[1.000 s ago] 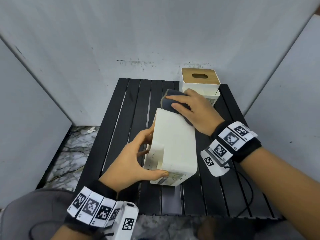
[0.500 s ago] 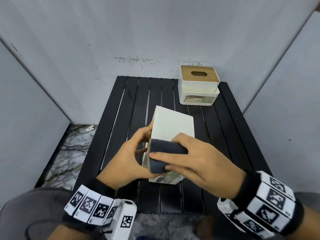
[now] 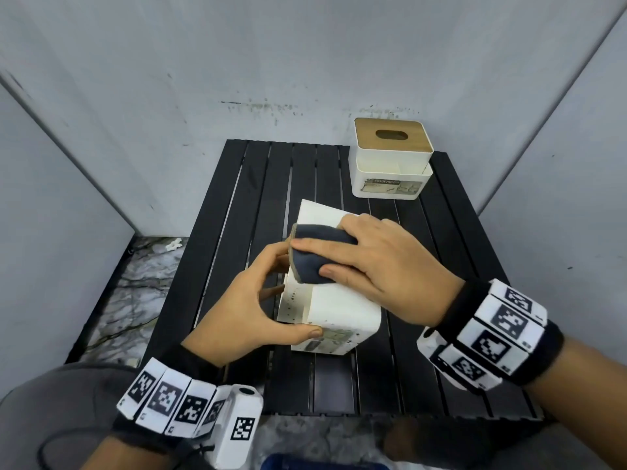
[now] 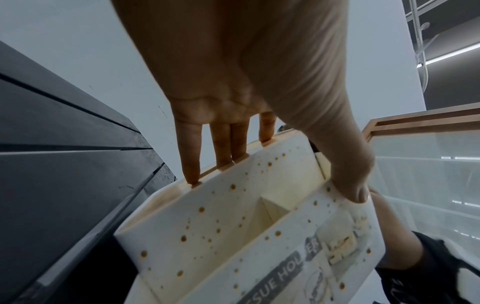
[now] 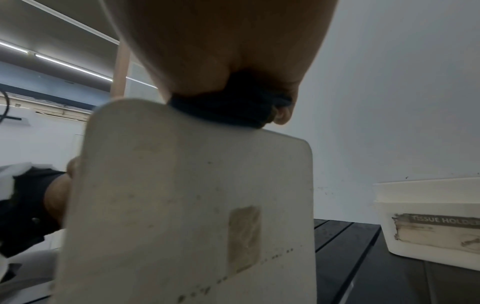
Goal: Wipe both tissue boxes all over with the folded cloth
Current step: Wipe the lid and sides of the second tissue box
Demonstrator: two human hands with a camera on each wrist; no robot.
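Wiping is judged underway on the first of two boxes. A white tissue box (image 3: 334,300), tipped on its side w/ the underside facing up, is gripped by the left hand (image 3: 251,310): thumb curled onto the near labelled end, fingers (image 4: 191,156) hooked over the rim on the far side of the thumb. A folded dark cloth (image 3: 319,254) is pressed flat on the upturned face under the right hand (image 3: 380,269), fingers extended over it, not curled round. Brown specks are seen on the inner walls just below the left fingertips. Next move, by estimate: cloth to be drawn along the face, then the box turned so the speckled sides are reached. Well beyond the right fingertips, a second tissue box (image 3: 392,161) w/ wooden lid stands upright at the far corner of the black slatted table (image 3: 237,205), apparently not yet handled. Nothing is seen blocking the stroke, bar the left fingers covering part of the rim.
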